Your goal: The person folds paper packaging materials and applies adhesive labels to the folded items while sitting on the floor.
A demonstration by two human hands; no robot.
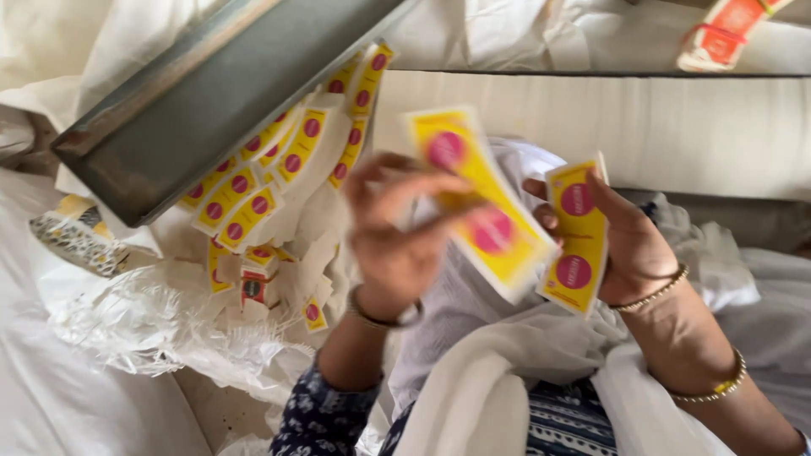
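Note:
My left hand (393, 232) is raised and blurred, its fingers closed on the lower edge of a long yellow label strip with pink round marks (477, 198), held tilted. My right hand (629, 241) grips a shorter yellow strip with two pink circles (576, 236), held upright just right of the first. The two strips almost touch. Thin bracelets sit on both wrists. White cloth (507, 371) lies across my lap under the hands.
A heap of more yellow and pink labels (270, 177) lies at left, partly under a grey-green metal tray edge (220, 93). Crumpled clear plastic (152, 321) lies below it. A red and white packet (726, 34) rests at top right, on a white ledge (693, 127).

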